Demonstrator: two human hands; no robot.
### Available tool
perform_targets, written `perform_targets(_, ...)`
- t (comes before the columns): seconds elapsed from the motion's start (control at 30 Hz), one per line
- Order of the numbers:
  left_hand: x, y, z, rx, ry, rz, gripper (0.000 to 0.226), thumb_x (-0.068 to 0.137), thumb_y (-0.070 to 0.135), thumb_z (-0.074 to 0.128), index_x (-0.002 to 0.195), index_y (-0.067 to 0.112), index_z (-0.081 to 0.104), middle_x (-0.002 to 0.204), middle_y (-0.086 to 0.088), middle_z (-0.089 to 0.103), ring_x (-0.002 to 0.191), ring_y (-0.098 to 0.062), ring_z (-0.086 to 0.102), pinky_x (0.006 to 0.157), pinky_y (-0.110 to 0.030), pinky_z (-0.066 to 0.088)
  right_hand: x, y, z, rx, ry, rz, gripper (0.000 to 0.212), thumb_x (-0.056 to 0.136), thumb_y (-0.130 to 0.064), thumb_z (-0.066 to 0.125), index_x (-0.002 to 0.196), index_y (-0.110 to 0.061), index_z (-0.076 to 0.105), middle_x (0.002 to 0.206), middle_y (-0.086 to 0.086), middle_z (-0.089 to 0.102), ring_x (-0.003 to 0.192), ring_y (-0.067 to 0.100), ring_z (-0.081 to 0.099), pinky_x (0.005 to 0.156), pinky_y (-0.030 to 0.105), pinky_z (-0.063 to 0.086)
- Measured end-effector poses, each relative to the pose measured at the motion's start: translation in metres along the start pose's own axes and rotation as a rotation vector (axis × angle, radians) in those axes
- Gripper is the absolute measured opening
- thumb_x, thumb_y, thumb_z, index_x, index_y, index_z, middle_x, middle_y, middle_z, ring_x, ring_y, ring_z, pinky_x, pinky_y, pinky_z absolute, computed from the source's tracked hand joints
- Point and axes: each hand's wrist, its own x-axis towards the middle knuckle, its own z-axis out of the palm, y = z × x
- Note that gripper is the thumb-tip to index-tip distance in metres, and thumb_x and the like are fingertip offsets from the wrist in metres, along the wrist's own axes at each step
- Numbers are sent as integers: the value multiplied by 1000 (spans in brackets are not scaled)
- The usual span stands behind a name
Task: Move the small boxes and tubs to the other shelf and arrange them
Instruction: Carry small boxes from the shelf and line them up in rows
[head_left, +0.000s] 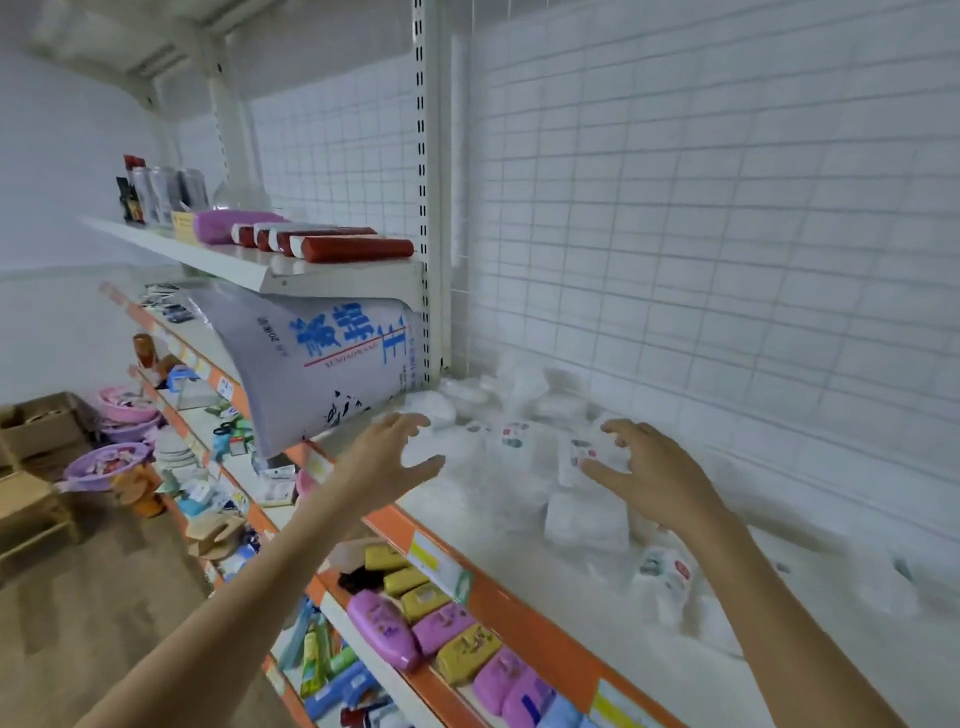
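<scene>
Both hands reach over the shelf (498, 587), the left hand (387, 462) spread wide and empty. The right hand (649, 478) curls loosely just before a small box (582, 457), seemingly not gripping it. More boxes (587, 519) lie scattered mid-shelf, toward its back edge.

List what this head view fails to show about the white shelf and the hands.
- White packs on the shelf: overexposed and blurred, so count, shape and labels are unreadable.
- Right hand: contact with the small pack unclear.
- Left hand: open above the shelf; gap lost in glare.
</scene>
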Motion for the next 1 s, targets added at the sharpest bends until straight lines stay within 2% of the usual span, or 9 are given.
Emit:
perform_targets(0.1,41,29,22,-111,-163,-15,78,72,60,65,133,20,37,126,-3,46,104,-15,50,87,-27,42,25,-9,9,-134,-156,79,88,69,-77,49,138,-26,29,135,4,41,118,23,49,89,35,41)
perform_targets(0.17,61,49,40,-108,-238,-12,93,65,66,67,135,17,32,131,-6,40,116,-22,47,94,-34,42,35,-14,17,-193,-203,105,93,66,-80,49,138,-26,27,133,7,40,116,27,49,87,36,42)
perform_targets(0.23,76,62,54,-64,-284,4,99,64,66,68,137,12,28,133,-10,34,120,-28,43,93,-36,41,42,-16,23,-224,-218,124,94,65,-79,53,137,-26,26,130,8,41,114,27,49,84,36,42)
perform_targets(0.37,100,66,72,-61,-339,42,93,67,57,71,133,8,27,129,-15,31,116,-33,42,89,-38,43,52,-17,30,-195,-247,196,91,65,-73,58,137,-28,25,126,7,43,111,27,50,80,35,42)
perform_targets(0.57,112,58,83,-169,-358,159,83,68,46,75,128,12,28,121,-10,31,110,-26,43,80,-30,41,54,-28,36,-151,-207,305,83,67,-69,61,132,-28,29,117,4,43,100,22,53,79,35,48)
perform_targets(0.73,125,39,81,-226,-427,246,84,69,44,74,131,12,27,123,-10,34,110,-24,42,83,-28,41,50,-33,38,-88,-130,396,83,70,-54,68,137,-29,26,125,2,46,104,16,51,84,32,46)
perform_targets(0.83,134,23,77,-199,-491,245,88,69,52,72,133,12,27,123,-10,40,111,-25,46,80,-29,41,44,-36,41,-19,-67,477,91,70,-43,74,142,-19,23,137,5,40,117,18,46,91,30,40)
perform_targets(0.9,141,13,76,-163,-522,243,85,68,56,70,131,12,33,122,-8,46,109,-23,49,75,-25,38,41,-38,43,-21,-28,546,83,71,-37,75,136,-9,31,132,10,45,116,24,47,93,34,42)
perform_targets(1.0,151,5,75,-193,-551,299,73,69,50,71,125,13,44,118,-5,52,99,-19,51,70,-24,38,31,-41,45,9,41,618,70,72,-26,74,130,-8,40,126,9,45,116,24,43,95,34,40)
